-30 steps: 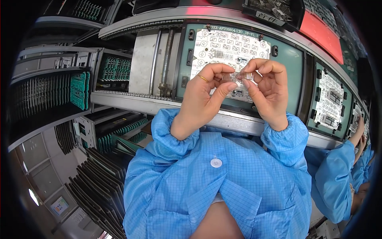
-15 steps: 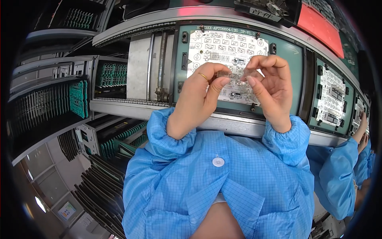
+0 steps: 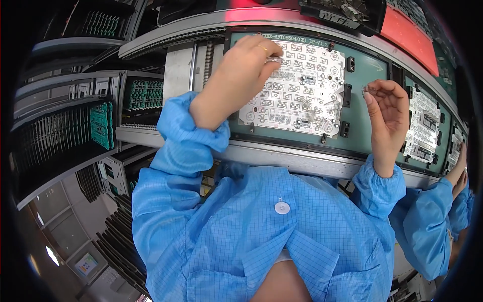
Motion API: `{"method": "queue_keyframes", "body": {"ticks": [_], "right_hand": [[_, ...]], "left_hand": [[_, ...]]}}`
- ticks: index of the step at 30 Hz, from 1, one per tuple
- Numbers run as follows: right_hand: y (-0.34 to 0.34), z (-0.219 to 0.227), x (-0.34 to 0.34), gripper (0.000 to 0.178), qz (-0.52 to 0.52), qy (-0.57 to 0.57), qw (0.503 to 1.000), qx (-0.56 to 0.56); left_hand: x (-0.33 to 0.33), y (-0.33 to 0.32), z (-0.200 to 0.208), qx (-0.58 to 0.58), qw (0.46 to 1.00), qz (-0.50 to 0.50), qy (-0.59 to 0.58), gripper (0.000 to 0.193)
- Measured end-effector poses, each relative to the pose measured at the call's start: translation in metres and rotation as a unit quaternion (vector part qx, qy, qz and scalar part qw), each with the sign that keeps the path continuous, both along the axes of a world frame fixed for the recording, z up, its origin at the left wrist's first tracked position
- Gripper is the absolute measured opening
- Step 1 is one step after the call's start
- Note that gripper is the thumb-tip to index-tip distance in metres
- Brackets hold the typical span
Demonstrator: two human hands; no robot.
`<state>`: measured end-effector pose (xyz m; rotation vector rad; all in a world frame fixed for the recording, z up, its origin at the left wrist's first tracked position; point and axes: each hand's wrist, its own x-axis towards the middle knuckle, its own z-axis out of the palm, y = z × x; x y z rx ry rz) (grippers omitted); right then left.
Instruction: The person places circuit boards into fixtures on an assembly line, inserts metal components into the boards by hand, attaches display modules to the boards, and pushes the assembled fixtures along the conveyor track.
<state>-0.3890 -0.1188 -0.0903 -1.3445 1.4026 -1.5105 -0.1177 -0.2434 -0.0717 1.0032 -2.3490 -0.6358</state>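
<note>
The left hand (image 3: pixel 244 63) pinches a thin piece (image 3: pixel 273 60), mostly hidden, between thumb and forefinger above the ten o'clock part of a white circuit board (image 3: pixel 297 111); contact with the board cannot be told. The right hand (image 3: pixel 388 108) grips a comb-like pin strip (image 3: pixel 370 89) at its fingertips, its long axis too small to judge. From there the board lies at nine o'clock, well apart; the left hand is nearer. The board sits on a green carrier (image 3: pixel 371 60), a metal rail (image 3: pixel 297 157) at its six o'clock. Farther out, racked green boards (image 3: pixel 102 126) stand at nine, a co-worker's sleeve (image 3: pixel 425 231) at four.
</note>
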Motion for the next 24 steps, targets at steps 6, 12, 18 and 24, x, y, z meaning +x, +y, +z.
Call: {"method": "queue_keyframes", "body": {"ticks": [6,12,18,24], "right_hand": [[-0.002,-0.013,0.004,0.033,-0.022,-0.040,0.999,-0.005],[0.000,-0.011,0.003,0.034,-0.030,-0.032,0.999,-0.010],[0.002,-0.016,-0.003,0.035,-0.020,-0.011,1.000,-0.015],[0.001,-0.016,-0.002,0.036,-0.029,0.013,0.999,-0.018]], "left_hand": [[-0.018,-0.011,-0.011,-0.044,0.996,-0.059,-0.045,0.020],[-0.022,-0.016,-0.016,-0.019,0.995,-0.066,-0.069,0.016],[-0.027,-0.018,-0.016,-0.019,0.993,-0.071,-0.097,0.017],[-0.024,-0.015,-0.014,-0.022,0.994,-0.072,-0.082,0.018]]}}
